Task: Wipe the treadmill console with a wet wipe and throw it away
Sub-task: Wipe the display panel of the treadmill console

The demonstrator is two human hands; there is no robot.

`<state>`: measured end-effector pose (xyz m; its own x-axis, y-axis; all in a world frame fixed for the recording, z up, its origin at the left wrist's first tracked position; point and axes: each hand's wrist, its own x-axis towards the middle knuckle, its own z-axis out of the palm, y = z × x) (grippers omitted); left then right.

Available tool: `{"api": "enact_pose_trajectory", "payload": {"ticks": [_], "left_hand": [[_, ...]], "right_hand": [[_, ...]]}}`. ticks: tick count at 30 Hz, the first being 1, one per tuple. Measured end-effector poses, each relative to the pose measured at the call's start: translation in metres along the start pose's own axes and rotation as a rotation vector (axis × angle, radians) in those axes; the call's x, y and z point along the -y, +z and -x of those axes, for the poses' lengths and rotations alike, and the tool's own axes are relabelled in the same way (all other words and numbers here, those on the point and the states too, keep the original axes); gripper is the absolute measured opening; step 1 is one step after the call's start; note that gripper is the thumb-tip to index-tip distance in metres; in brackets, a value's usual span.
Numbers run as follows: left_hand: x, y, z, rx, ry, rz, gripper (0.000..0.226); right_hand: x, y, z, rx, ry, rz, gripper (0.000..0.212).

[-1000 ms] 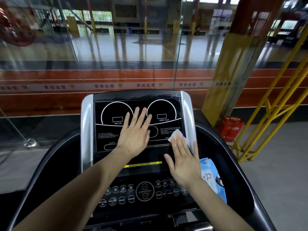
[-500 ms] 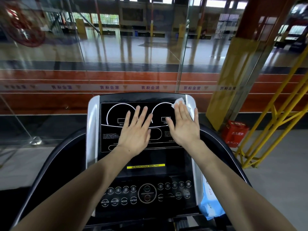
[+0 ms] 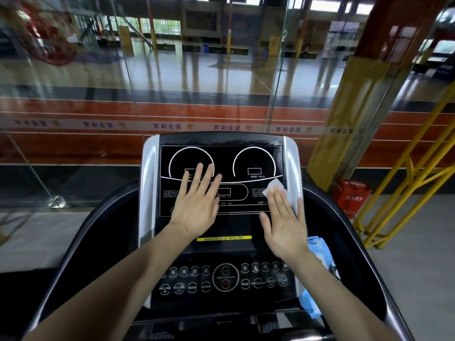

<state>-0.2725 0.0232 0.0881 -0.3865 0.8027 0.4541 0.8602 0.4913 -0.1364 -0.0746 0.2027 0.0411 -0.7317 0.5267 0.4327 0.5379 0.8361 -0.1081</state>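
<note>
Fingers: our right hand (image 3: 285, 225) presses its fingers flat, together, on the wet wipe (image 3: 280, 190); left hand (image 3: 197, 203) splayed, empty.
Progress: we judge wiping underway at the treadmill console (image 3: 221, 153) right edge; buttons and discarding remain.

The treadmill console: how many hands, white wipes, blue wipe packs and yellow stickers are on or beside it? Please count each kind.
Hands: 2, left hand and right hand, both flat on the console
White wipe: 1
Blue wipe pack: 1
Yellow sticker: 1
Total: 5
</note>
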Motion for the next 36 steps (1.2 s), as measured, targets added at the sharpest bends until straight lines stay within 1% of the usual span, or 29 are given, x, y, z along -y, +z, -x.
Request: {"api": "enact_pose_trajectory", "payload": {"ticks": [3, 6, 7, 10, 12, 14, 16, 18, 21, 23, 25, 27, 29, 32, 34, 36], "left_hand": [[0.002, 0.002, 0.013, 0.000, -0.010, 0.030, 0.062], [0.004, 0.005, 0.026, 0.005, -0.020, 0.031, 0.063], [0.004, 0.006, 0.030, 0.014, -0.022, 0.030, 0.063], [0.006, 0.009, 0.040, 0.033, -0.016, 0.010, 0.063], [0.006, 0.011, 0.045, 0.042, -0.007, 0.006, 0.063], [0.007, 0.013, 0.049, 0.041, 0.003, 0.015, 0.063], [0.004, 0.016, 0.051, 0.038, 0.020, 0.018, 0.063], [-0.002, 0.017, 0.053, 0.043, 0.037, 0.028, 0.064], [-0.011, 0.019, 0.053, 0.049, 0.060, 0.046, 0.064], [-0.013, 0.019, 0.054, 0.047, 0.068, 0.054, 0.064], [-0.012, 0.020, 0.057, 0.045, 0.062, 0.051, 0.065], [-0.009, 0.021, 0.059, 0.042, 0.055, 0.053, 0.065], [-0.007, 0.022, 0.060, 0.035, 0.055, 0.059, 0.064], [-0.009, 0.024, 0.060, 0.034, 0.052, 0.067, 0.065], [-0.012, 0.023, 0.058, 0.024, 0.054, 0.080, 0.064], [-0.014, 0.022, 0.056, 0.015, 0.060, 0.082, 0.064]], "right_hand": [[0.005, 0.014, 0.020, 0.032, 0.043, -0.026, 0.067], [0.022, 0.019, 0.022, 0.019, 0.090, -0.054, 0.067], [0.032, 0.019, 0.023, 0.027, 0.069, -0.053, 0.066], [0.070, 0.026, 0.029, 0.047, -0.077, -0.047, 0.062], [0.087, 0.029, 0.030, 0.064, -0.127, -0.048, 0.061], [0.087, 0.027, 0.027, 0.076, -0.163, -0.013, 0.061], [0.071, 0.022, 0.027, 0.077, -0.202, 0.048, 0.062], [0.042, 0.018, 0.029, 0.068, -0.153, 0.080, 0.064], [0.005, 0.014, 0.037, 0.073, 0.026, 0.103, 0.066], [0.002, 0.013, 0.038, 0.098, 0.100, 0.069, 0.068], [0.021, 0.014, 0.034, 0.093, 0.164, -0.018, 0.071], [0.046, 0.016, 0.032, 0.073, 0.162, -0.082, 0.072], [0.065, 0.019, 0.033, 0.061, 0.077, -0.072, 0.072], [0.064, 0.016, 0.036, 0.089, 0.023, -0.005, 0.074], [0.051, 0.010, 0.038, 0.109, 0.049, 0.047, 0.076], [0.038, 0.004, 0.039, 0.125, 0.119, 0.074, 0.078]]}}
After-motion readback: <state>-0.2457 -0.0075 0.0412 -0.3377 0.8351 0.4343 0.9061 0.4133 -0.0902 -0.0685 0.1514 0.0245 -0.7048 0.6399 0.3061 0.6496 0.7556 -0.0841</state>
